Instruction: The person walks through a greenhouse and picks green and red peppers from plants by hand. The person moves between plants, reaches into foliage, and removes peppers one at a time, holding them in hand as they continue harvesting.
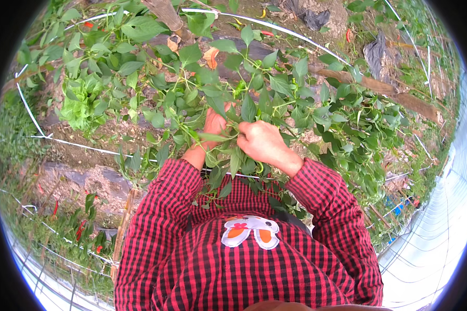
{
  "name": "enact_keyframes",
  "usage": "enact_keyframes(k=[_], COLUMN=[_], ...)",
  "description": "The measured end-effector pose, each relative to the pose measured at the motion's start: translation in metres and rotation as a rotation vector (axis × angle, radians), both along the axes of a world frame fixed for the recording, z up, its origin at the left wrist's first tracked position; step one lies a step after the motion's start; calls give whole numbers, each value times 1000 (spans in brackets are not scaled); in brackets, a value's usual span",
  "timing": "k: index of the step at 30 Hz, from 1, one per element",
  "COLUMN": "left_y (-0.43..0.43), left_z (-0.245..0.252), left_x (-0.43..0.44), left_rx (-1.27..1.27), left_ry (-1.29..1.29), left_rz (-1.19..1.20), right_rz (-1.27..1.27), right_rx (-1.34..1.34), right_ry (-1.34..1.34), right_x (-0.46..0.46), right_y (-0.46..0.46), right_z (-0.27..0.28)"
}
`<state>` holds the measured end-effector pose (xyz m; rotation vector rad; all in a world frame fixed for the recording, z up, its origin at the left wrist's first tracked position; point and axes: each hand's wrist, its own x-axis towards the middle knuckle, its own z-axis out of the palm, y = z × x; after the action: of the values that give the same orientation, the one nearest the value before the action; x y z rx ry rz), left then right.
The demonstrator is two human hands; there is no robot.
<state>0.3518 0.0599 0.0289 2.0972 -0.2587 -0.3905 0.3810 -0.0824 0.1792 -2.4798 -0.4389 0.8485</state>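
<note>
A leafy chili pepper plant [249, 109] spreads in front of me, with a few green peppers [239, 88] among its leaves. My right hand [264, 142] is curled closed around a thin leafy shoot at the middle of the plant. Just to its left, my left hand [215, 123] reaches into the foliage, its back partly showing. Leaves cover its fingertips, so what they hold is hidden. Long narrow leaves cross between the two hands. Below my right hand hangs a small curved green pepper [260, 168].
White cord [89, 147] runs around the plants at waist side and beyond. Wooden stakes [126, 221] and a slanted pole [408, 102] stand among them. A lettuce [81, 102] grows at left. Black plastic film [374, 54] and red peppers [348, 35] lie on the soil.
</note>
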Motion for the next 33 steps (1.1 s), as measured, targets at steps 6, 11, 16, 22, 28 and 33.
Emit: enact_keyframes(k=[6,11,16,22,28,33], left_y=[-8,-10,-6,-4,10,16], left_z=[-5,-9,-21,-20,-23,-46], left_x=[3,10,12,15,26,31], left_rx=[72,-287,-508,-542,-710,-825], left_ry=[-15,111,548,402,557,662], left_rz=[56,192,296,304,321,428], right_rz=[17,-369,-633,-859,-831,-1046], right_rx=[-161,-35,537,502,664,741], right_ry=[-463,-316,103,578,714,674], right_x=[1,21,25,1,-41,-55], right_y=[-17,-44,-54,-68,-87,-90], right_z=[2,3,-14,-8,-3,-4])
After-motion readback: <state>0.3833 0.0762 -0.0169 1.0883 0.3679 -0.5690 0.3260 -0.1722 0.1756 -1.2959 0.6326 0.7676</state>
